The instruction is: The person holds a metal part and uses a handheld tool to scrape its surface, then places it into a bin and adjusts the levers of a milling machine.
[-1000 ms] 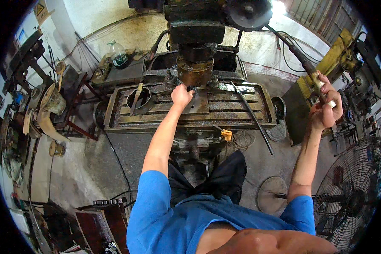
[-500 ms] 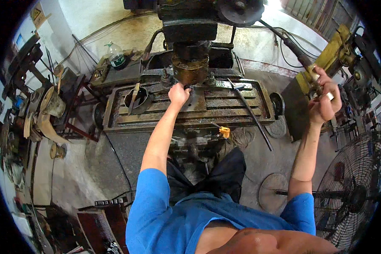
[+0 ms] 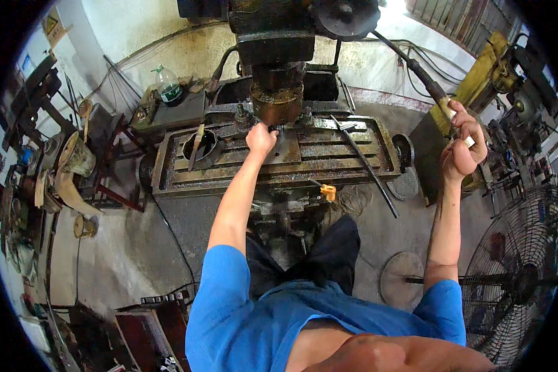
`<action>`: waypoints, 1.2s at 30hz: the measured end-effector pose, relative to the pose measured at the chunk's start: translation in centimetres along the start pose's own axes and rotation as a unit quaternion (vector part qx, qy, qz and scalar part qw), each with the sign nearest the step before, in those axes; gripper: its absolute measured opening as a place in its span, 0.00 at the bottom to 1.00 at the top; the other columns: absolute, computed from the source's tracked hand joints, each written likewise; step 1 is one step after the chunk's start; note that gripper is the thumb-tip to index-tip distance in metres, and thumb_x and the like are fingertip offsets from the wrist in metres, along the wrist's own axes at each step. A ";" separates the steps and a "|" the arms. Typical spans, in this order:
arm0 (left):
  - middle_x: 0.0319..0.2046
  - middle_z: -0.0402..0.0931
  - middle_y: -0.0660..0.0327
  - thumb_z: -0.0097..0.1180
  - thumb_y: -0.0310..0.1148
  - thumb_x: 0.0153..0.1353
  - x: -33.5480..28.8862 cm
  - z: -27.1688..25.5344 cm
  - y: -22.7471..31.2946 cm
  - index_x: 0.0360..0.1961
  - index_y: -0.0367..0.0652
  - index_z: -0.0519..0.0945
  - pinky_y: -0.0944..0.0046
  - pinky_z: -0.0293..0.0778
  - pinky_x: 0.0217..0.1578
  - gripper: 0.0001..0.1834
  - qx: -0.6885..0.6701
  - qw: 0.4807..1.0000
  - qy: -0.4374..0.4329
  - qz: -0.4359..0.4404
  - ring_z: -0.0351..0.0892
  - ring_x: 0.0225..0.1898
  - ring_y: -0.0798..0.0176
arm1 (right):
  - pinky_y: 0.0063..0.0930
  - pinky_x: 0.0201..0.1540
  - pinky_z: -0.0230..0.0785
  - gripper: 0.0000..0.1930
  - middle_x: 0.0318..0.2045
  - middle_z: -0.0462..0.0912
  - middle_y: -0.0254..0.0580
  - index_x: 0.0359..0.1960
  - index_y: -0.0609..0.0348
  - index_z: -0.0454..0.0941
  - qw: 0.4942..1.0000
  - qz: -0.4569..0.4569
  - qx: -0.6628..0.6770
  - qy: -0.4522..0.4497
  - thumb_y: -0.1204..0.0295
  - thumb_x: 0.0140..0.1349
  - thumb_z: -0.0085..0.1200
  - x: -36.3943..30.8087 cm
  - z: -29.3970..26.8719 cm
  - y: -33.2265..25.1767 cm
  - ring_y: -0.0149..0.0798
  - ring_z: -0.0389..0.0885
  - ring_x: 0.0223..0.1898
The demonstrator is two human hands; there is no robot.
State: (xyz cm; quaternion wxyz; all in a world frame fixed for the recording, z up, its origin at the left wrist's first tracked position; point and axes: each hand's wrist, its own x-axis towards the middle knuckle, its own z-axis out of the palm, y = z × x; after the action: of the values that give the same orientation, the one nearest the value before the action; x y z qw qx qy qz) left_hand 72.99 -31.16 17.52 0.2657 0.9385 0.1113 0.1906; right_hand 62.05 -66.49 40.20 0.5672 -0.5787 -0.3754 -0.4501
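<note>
My left hand [image 3: 261, 140] is closed at the machine's slotted table [image 3: 229, 162], just below the round brownish spindle head [image 3: 277, 104]. A small dark piece shows at its fingertips, but most of it is hidden. Out to the right, my raised right hand [image 3: 465, 141] wraps round the long dark machine lever [image 3: 425, 77], which slopes down from the round black hub [image 3: 346, 17]. Something pale shows between those fingers. A dark pot [image 3: 211, 150] with a brush-like wooden stick [image 3: 196, 147] stands on the table left of my left hand.
A long T-shaped bar [image 3: 371, 168] lies across the table's right side and juts past its front edge. A yellow-handled object [image 3: 327, 193] is at the front edge. A caged fan [image 3: 521, 279] stands close to my right arm. A clear bottle [image 3: 167, 85] sits behind left.
My right hand and the lever have swung slightly left, toward the machine. My left hand stays closed beneath the spindle head. The whole view has shifted a little.
</note>
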 end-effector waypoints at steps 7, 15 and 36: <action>0.31 0.77 0.52 0.56 0.42 0.48 -2.0 -5.8 -2.0 0.42 0.49 0.74 0.52 0.72 0.33 0.19 -0.008 0.997 0.046 0.067 0.76 0.34 0.47 | 0.51 0.55 0.50 0.08 0.30 0.72 0.50 0.19 0.63 0.63 1.000 0.016 0.004 -0.025 0.73 0.39 0.45 0.3 -0.5 -0.2 0.55 0.68 0.48; 0.30 0.73 0.50 0.53 0.46 0.51 -7.1 -15.5 -12.2 0.52 0.52 0.68 0.54 0.71 0.24 0.26 0.253 0.960 0.105 0.049 0.76 0.25 0.50 | 0.52 0.55 0.50 0.07 0.29 0.71 0.50 0.19 0.62 0.62 1.000 0.009 0.028 0.001 0.73 0.38 0.45 0.7 -0.2 -0.2 0.55 0.69 0.46; 0.28 0.76 0.47 0.48 0.33 0.55 -5.2 -7.7 -4.9 0.33 0.38 0.78 0.58 0.70 0.33 0.11 -0.183 0.979 0.093 -0.002 0.76 0.33 0.47 | 0.50 0.55 0.52 0.10 0.30 0.72 0.48 0.19 0.63 0.63 1.000 0.014 0.009 -0.012 0.70 0.45 0.48 0.1 -0.3 -0.3 0.53 0.69 0.47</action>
State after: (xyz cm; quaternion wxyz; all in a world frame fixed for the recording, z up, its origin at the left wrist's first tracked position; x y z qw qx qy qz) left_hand 64.56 -25.18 19.42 0.4218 0.8518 0.1003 0.2942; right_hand 61.76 -66.75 40.39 0.5744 -0.5838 -0.3781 -0.4316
